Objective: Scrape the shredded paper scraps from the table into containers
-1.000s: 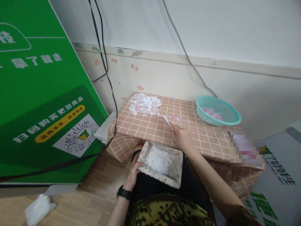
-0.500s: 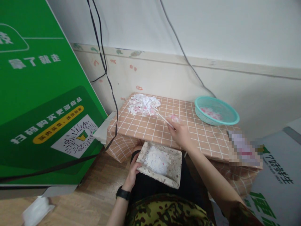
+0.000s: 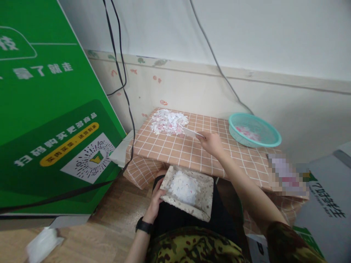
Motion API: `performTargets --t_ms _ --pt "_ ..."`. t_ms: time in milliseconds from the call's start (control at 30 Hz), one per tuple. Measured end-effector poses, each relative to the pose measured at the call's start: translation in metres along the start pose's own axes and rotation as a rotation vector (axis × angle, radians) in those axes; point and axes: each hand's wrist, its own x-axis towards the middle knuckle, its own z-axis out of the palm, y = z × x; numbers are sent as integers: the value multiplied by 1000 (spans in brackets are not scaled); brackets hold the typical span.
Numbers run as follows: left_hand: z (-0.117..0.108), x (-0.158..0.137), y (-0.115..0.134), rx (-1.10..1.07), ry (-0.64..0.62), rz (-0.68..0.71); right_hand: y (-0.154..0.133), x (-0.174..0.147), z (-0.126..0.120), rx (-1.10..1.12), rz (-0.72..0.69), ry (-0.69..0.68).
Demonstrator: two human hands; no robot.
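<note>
My right hand (image 3: 210, 142) grips a flat white card (image 3: 191, 132) over the checked tabletop. The card's far end is at the right edge of a pile of white and pink paper scraps (image 3: 168, 121); whether it touches them I cannot tell. On my lap rests a speckled, stone-patterned tray (image 3: 207, 195), slightly tilted, with small white scraps (image 3: 184, 187) heaped in it. My left hand (image 3: 157, 197) is closed on the tray's left rim, thumb on top and the other fingers partly hidden.
A turquoise plastic basket (image 3: 255, 129) with pink and white scraps stands at the table's right. Beyond its corner lies a blurred-out flat object (image 3: 287, 177). Black cables (image 3: 130, 109) hang before the green panel (image 3: 68, 91) at left; a wall (image 3: 192, 87) closes off the back.
My right hand has moved slightly up and right, and the card has turned to show its flat face. The small pink patch near that hand no longer shows. My left hand keeps its hold.
</note>
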Motion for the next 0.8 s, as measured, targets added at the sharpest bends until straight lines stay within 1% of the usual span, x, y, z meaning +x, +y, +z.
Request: performTargets --t_ms 233,367,567,667,800 --pt "-1 0 0 -11 25 -22 13 16 0 174 -18 -30" --pt "-1 0 0 -11 22 -28 32 32 1 274 -62 -94" --pt "1 -2 3 -38 38 -35 62 49 5 436 -43 -164" --pt "2 -3 6 -41 26 -26 69 50 4 453 -55 -167" --pt "3 -4 8 -39 10 -32 69 52 1 446 -85 -169"
